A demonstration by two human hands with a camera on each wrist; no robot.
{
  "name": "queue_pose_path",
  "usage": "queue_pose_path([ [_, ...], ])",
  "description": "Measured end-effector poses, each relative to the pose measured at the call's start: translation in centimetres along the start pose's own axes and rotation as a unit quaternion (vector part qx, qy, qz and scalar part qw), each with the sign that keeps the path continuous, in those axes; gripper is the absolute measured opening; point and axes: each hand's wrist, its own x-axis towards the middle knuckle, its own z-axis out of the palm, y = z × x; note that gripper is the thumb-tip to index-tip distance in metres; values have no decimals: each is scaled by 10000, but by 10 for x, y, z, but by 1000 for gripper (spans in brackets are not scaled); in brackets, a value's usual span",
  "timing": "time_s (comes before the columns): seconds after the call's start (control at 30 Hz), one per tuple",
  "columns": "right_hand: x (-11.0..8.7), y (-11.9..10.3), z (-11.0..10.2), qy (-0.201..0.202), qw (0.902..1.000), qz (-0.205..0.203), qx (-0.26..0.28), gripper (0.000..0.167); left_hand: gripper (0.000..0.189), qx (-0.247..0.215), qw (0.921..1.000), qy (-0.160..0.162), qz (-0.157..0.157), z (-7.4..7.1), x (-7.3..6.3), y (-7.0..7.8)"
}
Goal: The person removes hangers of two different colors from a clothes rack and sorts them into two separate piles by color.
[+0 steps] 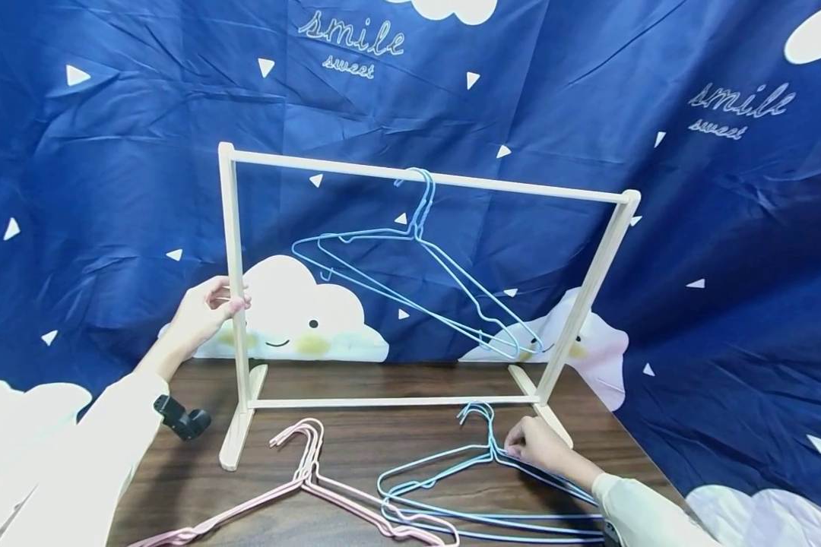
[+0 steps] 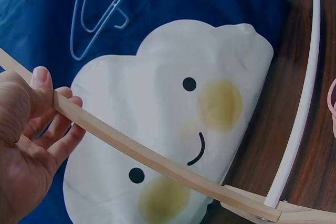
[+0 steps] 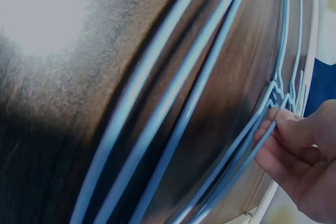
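My left hand (image 1: 201, 313) holds the left upright (image 1: 233, 228) of a white wooden rack, thumb on one side and fingers on the other. The left wrist view shows the same grip around the upright (image 2: 131, 142). At the right, my right hand (image 1: 537, 443) pinches the top blue hanger (image 3: 265, 132) by its shoulder wire, close to the neck. Several blue hangers (image 1: 506, 518) lie stacked on the table beneath it. Two blue hangers (image 1: 420, 216) hang from the rack's top bar (image 1: 315, 162). Pink hangers (image 1: 308, 477) lie stacked in front of the rack.
The rack stands on a dark wooden table (image 1: 356, 441), with a low crossbar (image 1: 383, 402) between its feet. Behind it hangs a blue curtain (image 1: 144, 190) with white clouds and triangles. The table's right edge runs close past the rack's right foot (image 1: 554, 425).
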Motion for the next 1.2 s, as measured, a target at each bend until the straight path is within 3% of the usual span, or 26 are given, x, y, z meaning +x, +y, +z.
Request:
queue_pose_path([
  [0.17, 0, -1, 2, 75, 9992, -166, -357, 17, 32, -74, 10000, -7, 33, 0, 0, -1],
  [0.5, 0, -5, -1, -49, 9997, 83, -244, 16, 32, -28, 10000, 19, 45, 0, 0, -1],
  [0.73, 8, -18, -9, -221, 9978, -243, -568, 12, 34, -31, 10000, 28, 4, 0, 1, -4],
  [0.93, 27, -69, -34, -457, 9916, -753, -943, 12, 32, 37, 10000, 4, -28, -1, 0, -6],
  [1.07, 45, -119, -70, -714, 9866, -1244, -783, 5, 32, 61, 10000, -2, -62, -1, 0, -6],
  [1.2, 67, -161, -113, -587, 9830, -1687, -423, 5, 33, 92, 9999, 3, -71, -1, 0, -5],
])
